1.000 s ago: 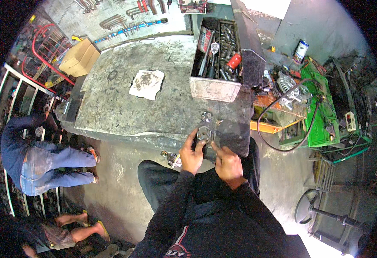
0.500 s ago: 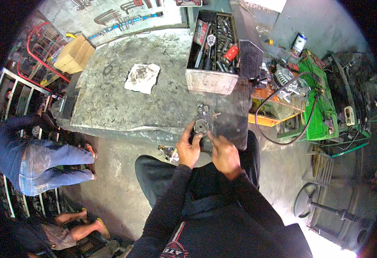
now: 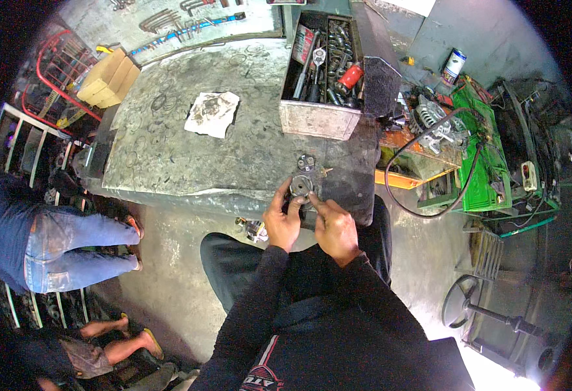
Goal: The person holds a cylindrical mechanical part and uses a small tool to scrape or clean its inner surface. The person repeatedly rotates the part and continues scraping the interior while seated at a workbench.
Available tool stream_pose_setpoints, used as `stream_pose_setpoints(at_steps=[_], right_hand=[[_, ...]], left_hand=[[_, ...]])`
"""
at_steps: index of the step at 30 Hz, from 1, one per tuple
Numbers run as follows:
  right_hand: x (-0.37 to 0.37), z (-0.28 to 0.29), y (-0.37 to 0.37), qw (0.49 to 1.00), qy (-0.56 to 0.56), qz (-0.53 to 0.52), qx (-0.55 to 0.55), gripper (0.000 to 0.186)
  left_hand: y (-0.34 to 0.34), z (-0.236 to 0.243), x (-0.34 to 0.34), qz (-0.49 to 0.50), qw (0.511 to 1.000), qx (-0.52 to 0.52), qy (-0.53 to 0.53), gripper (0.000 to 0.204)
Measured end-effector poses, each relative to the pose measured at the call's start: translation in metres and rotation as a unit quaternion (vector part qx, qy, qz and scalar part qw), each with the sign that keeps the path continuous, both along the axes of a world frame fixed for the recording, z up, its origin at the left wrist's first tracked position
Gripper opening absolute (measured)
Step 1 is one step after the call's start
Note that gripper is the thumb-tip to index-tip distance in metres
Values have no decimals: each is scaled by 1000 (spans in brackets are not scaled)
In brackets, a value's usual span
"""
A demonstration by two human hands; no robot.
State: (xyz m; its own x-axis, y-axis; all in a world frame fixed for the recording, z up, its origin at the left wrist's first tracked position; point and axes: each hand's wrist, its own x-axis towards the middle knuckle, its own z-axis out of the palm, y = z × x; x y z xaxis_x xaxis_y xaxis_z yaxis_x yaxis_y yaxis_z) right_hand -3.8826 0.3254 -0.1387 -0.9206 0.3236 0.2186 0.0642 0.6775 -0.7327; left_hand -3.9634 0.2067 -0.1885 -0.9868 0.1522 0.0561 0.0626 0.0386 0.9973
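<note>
Both hands on a round metal part (image 3: 301, 187) at the near edge of the workbench (image 3: 168, 150). Left hand (image 3: 283, 220) wraps it from the left side, fingers curled closed around the rim. Right hand (image 3: 335, 228) pinches at its right edge, thumb and forefinger closed on it; can't tell whether they grip the part itself or something small on it.

Relative to the round part:
- smaller dark round piece (image 3: 306, 161) just beyond it on the bench, a small brass-coloured bit beside that
- open metal toolbox (image 3: 322, 72) further beyond, full of sockets and wrenches
- dirty rag (image 3: 212, 113) well off to the left and beyond
- cardboard box (image 3: 108, 77) far left, at the back corner
- green machine (image 3: 478, 150) with cables well to the right
- another person in jeans (image 3: 71, 244) sits to the left, below bench level

Risks, my read:
- The part sits right at the bench edge, half over the lap. If the pinch slips it probably drops to the concrete floor (image 3: 168, 287).
- Loose small bits beside it could get knocked off by a wrist.
- Surfaces look greasy, so fingers may slide under force.
</note>
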Motion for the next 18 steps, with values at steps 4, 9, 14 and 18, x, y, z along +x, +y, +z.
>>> stream_pose_setpoints(at_steps=[4,9,14,18], right_hand=[[31,9,3,1000,-6,5,8,55],[-1,2,6,1000,2,11,26,53],[33,19,5,1000,6,21,9,50],[56,29,14,998,-44,-25,-36,40]], left_hand=[[-3,3,8,8,986,-88,139,47],[-4,-2,1,-18,996,-57,72,49],[-14,4,-7,-62,994,-69,53,57],[-22,29,-31,-180,980,-59,59,67]])
